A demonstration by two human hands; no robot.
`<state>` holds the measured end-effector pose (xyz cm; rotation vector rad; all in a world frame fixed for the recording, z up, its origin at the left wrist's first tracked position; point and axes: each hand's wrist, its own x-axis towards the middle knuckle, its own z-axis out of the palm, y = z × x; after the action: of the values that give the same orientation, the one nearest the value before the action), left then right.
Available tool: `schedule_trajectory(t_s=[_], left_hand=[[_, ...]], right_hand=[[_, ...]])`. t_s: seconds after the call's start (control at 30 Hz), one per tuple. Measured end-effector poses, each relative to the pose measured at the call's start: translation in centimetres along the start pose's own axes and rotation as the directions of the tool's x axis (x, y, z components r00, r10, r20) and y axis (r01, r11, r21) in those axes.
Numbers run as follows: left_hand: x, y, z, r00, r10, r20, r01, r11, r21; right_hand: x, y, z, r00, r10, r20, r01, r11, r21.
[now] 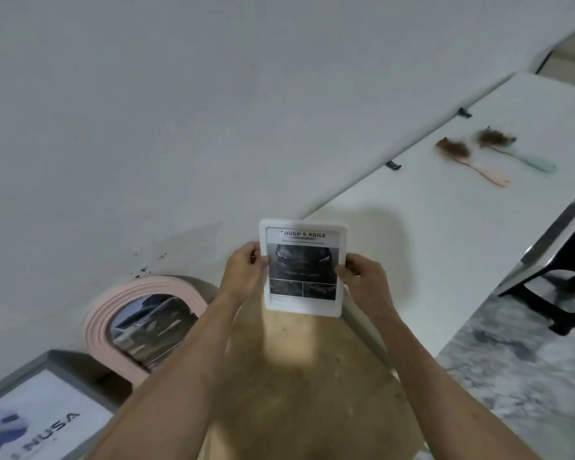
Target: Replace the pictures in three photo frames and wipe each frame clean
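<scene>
Both hands hold the white frame (pixel 303 267) upright in the air, over the wooden tabletop (pixel 299 386) and close to the wall (pixel 180 111). The left hand (pixel 244 272) grips its left edge w/ thumb on the front, and the right hand (pixel 359 272) grips the right edge the same way; fingers of both are curled around the frame sides. Inside is a dark car picture w/ the title "TOUGH & AGILE". It sits straight in the window as far as I can see, but the view is a bit blurred.

On the left, a pink frame (pixel 113 313) leans on the wall, also w/ a car picture, and a grey frame (pixel 47 410) is at the bottom left corner w/ a print reading "NUSA".

The step in hand looks like checking this frame, or setting it down against the wall; I cannot tell which. To do it well: keep the thumbs at the border, not on the glass, bc prints there mean wiping again. Lower the bottom edge first onto the tabletop, then tilt the top back to the wall slowly, so it does not slide forward. Leave a gap to the pink frame so they do not knock. If the back stand exists I cannot see it.

No cloth is visible, so whether the wipe is done I cannot say. Two brushes (pixel 472 157) w/ hair lie on a white table (pixel 412 227) further right, well apart.
</scene>
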<state>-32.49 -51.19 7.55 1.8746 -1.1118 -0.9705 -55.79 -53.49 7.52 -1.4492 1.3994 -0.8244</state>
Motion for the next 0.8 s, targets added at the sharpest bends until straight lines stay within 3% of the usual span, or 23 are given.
schedule_trajectory(t_s=[0.27, 0.53, 0.8], left_hand=[[4.2, -1.7, 0.0, 0.995, -0.052, -0.083, 0.051, 0.999, -0.013], [1.3, -3.4, -0.5, 0.995, -0.062, -0.081, 0.070, 0.992, 0.105], [-1.8, -4.6, -1.0, 0.991, -0.087, -0.103, 0.096, 0.992, 0.085]], right_hand=[[4.5, 1.6, 2.8, 0.999, -0.053, -0.008, 0.050, 0.983, -0.179], [2.8, 3.7, 3.5, 0.990, -0.031, 0.137, 0.080, 0.926, -0.368], [0.9, 4.0, 3.9, 0.977, 0.027, 0.210, 0.065, 0.906, -0.419]])
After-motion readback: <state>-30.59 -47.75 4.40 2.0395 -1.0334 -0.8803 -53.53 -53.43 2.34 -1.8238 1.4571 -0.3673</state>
